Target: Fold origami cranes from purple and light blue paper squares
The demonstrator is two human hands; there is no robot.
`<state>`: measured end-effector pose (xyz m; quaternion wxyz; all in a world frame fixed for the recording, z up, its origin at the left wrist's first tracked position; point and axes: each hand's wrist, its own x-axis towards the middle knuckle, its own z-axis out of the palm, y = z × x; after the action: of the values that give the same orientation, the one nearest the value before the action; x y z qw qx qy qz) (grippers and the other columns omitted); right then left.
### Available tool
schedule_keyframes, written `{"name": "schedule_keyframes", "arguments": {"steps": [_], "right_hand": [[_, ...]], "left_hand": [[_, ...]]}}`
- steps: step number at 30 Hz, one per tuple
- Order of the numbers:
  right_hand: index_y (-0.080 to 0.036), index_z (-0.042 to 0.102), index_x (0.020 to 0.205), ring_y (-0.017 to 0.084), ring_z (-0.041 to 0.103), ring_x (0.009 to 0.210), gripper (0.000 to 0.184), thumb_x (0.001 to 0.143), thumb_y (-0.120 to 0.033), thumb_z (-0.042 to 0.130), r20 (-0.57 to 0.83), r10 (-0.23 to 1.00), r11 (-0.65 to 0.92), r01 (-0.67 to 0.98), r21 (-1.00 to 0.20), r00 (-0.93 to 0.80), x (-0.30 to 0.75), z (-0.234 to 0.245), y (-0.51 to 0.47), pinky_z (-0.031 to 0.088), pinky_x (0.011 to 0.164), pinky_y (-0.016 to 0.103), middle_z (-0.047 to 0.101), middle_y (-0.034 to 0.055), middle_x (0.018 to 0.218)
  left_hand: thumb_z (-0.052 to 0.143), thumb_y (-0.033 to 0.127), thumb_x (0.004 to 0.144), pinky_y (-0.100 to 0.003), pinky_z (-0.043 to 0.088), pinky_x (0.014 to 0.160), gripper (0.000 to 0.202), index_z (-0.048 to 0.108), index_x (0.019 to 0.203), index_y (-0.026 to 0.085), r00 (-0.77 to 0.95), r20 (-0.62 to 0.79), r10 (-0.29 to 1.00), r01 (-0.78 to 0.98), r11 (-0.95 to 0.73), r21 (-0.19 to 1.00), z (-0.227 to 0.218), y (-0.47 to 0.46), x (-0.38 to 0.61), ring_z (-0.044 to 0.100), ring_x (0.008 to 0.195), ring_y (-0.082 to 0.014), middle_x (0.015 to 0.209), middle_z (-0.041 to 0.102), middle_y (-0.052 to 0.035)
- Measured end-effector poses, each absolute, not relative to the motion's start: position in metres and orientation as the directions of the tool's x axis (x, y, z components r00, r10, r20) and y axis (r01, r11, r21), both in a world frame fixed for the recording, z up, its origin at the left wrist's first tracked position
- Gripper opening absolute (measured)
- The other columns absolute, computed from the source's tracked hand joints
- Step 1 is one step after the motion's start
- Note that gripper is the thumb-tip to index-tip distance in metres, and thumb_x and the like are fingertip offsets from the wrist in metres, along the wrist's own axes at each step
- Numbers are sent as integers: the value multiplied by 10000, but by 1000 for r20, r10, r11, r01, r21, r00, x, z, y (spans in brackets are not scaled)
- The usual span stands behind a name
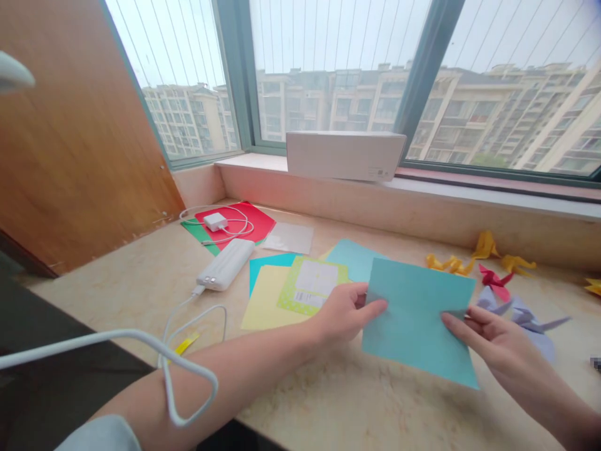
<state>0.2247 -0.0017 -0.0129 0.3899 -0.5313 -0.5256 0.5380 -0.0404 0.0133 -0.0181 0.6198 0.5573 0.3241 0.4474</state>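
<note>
A square sheet of light blue paper (417, 313) is held up above the counter, tilted toward me and unfolded. My left hand (347, 310) pinches its left edge, thumb on the near face and fingers behind. On the right edge, my right hand (493, 335) grips it the same way. Behind the left hand lie a green dotted packet with a white label (317, 279), yellow paper (267, 300) and another light blue sheet (354, 258). Past my right hand sit folded paper figures: purple (528, 316), red (496, 280) and several orange-yellow (486, 245).
A white power bank (228, 263) with a cable lies at the left. Behind it, a white charger (215, 221) rests on red paper (256, 219). A thick white cable (136, 338) loops across my left forearm. A white box (345, 155) stands on the windowsill.
</note>
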Motion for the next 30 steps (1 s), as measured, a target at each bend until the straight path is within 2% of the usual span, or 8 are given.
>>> {"name": "schedule_keyframes", "arguments": {"steps": [9, 12, 15, 17, 20, 25, 28, 30], "right_hand": [[-269, 643, 1253, 299, 710, 1045, 489, 819, -480, 721, -173, 977, -158, 121, -980, -122, 214, -7, -2, 596, 889, 378, 731, 53, 1208], [-257, 641, 1265, 288, 727, 991, 507, 819, -484, 718, -175, 978, -161, 122, -979, -117, 213, -5, -4, 610, 821, 351, 749, 65, 1164], [-231, 686, 1207, 262, 748, 816, 489, 794, -488, 737, -252, 952, -224, 165, -961, -173, 219, -2, -5, 609, 650, 302, 782, 74, 1037], [-225, 728, 1131, 225, 732, 693, 430, 778, -470, 754, -309, 921, -257, 225, -940, -239, 224, 0, -7, 566, 541, 256, 791, 58, 912], [-224, 765, 1044, 203, 701, 620, 345, 771, -434, 760, -377, 855, -281, 294, -914, -356, 227, 3, -13, 526, 509, 240, 772, 42, 792], [-241, 748, 1095, 265, 732, 797, 358, 809, -454, 710, -416, 735, -294, 301, -907, -535, 212, 8, -24, 577, 676, 314, 773, 67, 933], [-249, 700, 1195, 319, 711, 948, 432, 821, -466, 693, -359, 761, -220, 306, -926, -541, 209, 7, -20, 587, 785, 394, 756, 88, 1040], [-252, 668, 1241, 305, 700, 938, 485, 801, -448, 724, -282, 832, -108, 360, -927, -477, 213, 4, -13, 588, 767, 379, 743, 89, 1089]], "left_hand": [[683, 516, 817, -268, 501, 640, 424, 664, 978, 124, 350, 71, 934, -64, -52, 997, -18, 14, -44, 661, 742, -190, 776, 687, -60], [676, 465, 839, -285, 510, 668, 451, 610, 1141, 136, 335, 84, 939, -37, -76, 996, -16, 13, -43, 669, 773, -193, 868, 703, -76], [658, 380, 866, -293, 517, 709, 575, 443, 1362, 182, 275, 132, 952, 9, -139, 990, -11, 11, -44, 668, 854, -185, 1049, 697, -106], [657, 357, 868, -299, 521, 743, 598, 412, 1390, 199, 240, 170, 956, 52, -188, 981, -6, 11, -45, 658, 933, -189, 1172, 663, -129], [674, 390, 849, -312, 518, 788, 501, 543, 1282, 173, 334, 200, 921, 128, -254, 959, 0, 8, -47, 653, 962, -195, 1188, 664, -136], [715, 386, 800, -261, 470, 656, 386, 675, 1116, 168, 532, 132, 836, 280, -321, 905, 2, 2, -46, 612, 713, -143, 893, 715, -59], [645, 293, 835, -254, 439, 654, 154, 704, 888, 160, 478, 137, 868, 390, -349, 852, -1, 3, -47, 584, 703, -145, 763, 677, -24], [591, 279, 860, -261, 440, 675, 149, 680, 854, 159, 372, 164, 914, 425, -324, 845, -2, 5, -47, 597, 746, -159, 799, 683, -31]]}}
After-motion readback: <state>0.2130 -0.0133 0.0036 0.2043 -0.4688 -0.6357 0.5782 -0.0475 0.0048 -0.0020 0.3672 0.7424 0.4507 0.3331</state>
